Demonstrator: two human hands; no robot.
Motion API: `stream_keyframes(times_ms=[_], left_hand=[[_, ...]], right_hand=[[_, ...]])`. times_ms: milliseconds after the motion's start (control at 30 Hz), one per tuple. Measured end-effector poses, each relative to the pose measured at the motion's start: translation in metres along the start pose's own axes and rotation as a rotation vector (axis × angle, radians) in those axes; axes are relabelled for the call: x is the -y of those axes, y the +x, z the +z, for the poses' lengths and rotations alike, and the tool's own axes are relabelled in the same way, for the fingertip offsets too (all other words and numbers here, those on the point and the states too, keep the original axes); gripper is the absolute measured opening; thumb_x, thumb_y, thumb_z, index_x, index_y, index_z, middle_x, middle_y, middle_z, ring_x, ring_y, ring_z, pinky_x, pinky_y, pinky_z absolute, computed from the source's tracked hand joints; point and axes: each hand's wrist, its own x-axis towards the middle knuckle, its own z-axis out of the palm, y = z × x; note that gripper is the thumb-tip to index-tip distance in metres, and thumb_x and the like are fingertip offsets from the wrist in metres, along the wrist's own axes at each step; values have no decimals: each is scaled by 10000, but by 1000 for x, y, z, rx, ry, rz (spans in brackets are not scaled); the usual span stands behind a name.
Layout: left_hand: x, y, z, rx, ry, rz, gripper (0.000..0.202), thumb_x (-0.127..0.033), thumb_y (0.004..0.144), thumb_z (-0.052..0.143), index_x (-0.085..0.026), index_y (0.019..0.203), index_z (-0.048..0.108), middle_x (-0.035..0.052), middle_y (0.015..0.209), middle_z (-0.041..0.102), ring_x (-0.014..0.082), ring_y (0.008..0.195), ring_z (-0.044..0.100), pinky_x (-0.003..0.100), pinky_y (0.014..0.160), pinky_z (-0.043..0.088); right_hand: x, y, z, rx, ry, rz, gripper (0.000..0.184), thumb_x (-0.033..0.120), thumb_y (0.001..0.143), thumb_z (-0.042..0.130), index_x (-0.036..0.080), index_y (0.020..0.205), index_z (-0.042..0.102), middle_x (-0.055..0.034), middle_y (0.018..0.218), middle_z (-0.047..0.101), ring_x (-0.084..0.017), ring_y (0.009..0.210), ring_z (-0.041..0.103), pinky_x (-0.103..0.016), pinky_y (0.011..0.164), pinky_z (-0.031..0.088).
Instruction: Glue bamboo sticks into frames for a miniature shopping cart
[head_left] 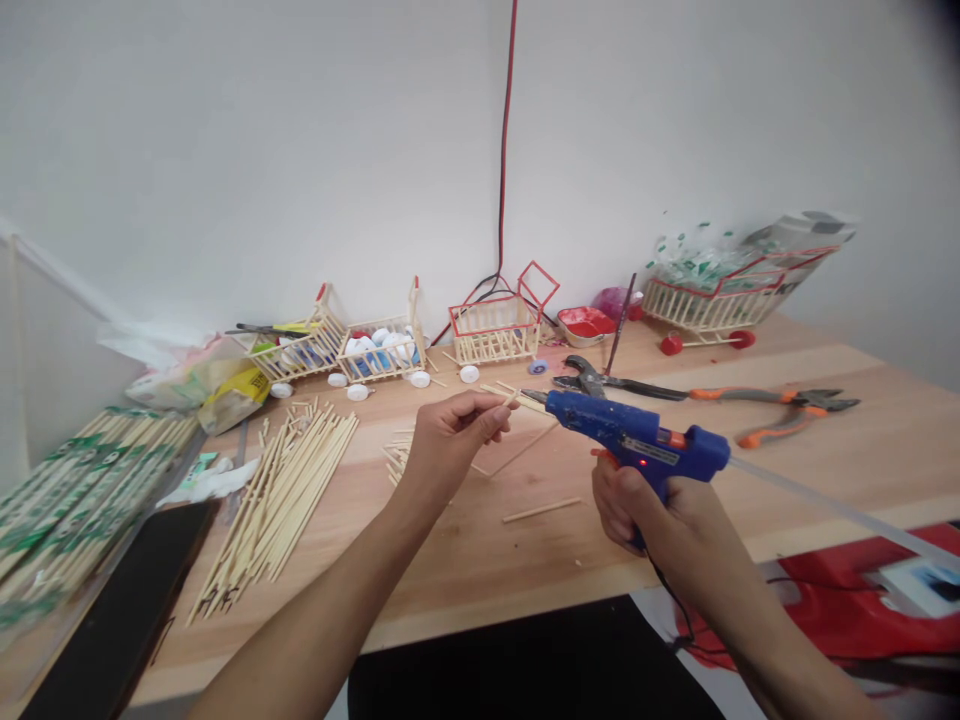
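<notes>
My right hand (667,510) grips a blue hot glue gun (611,422) with a small red light lit on its side. A long translucent glue stick (825,505) runs out of the gun's rear. My left hand (454,435) is closed in a pinch on a thin wooden stick (514,396), and the gun's nozzle points at that stick's tip. Whether they touch, I cannot tell. Beneath my hands, a loose short stick (541,510) lies on the wooden table (480,570). Partly behind my left forearm are several short cut sticks (396,455).
Along the wall stand small stick-built carts (495,335), one at the right (701,305) loaded with bags. A red paint tray (585,325), pliers (795,405) and dark-handled cutters (589,375) lie behind the gun. Leftward are bundled sticks (281,500) and a black phone (124,610).
</notes>
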Motion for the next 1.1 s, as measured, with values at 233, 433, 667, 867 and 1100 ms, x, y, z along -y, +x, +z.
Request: stream_keyframes(times_ms=[233,433,667,867,1100], left_hand=[[-1,0,0,1,5,13,149,-283,783,719,-158,847,767,7,659,641,82,592,537,207,576,451],[-2,1,0,0,5,-2,152,-286,780,722,-160,853,768,7,664,644,82,598,542,208,581,454],[-2,2,1,4,0,5,160,-297,777,723,-157,842,767,2,652,634,77,588,533,205,575,448],[-4,0,1,-10,10,0,163,-299,776,720,-157,844,765,6,655,640,84,592,537,216,585,456],[-5,0,1,-19,27,4,168,-308,785,709,-162,848,764,16,663,651,97,594,540,228,582,461]], right_hand=[[-6,1,-3,14,3,-1,443,573,892,501,220,646,396,35,513,403,-98,449,391,-253,425,284],[1,1,-1,-2,-23,-9,461,609,884,489,219,652,405,38,504,396,-96,434,381,-254,419,282],[3,2,-2,5,-31,-14,499,625,875,489,217,604,391,36,497,379,-91,425,375,-251,412,268],[2,1,-3,3,-37,0,481,593,884,498,221,605,372,29,496,406,-96,438,390,-249,421,289],[2,0,-2,-38,-38,33,480,616,852,528,220,615,395,28,486,414,-101,430,397,-250,412,296]])
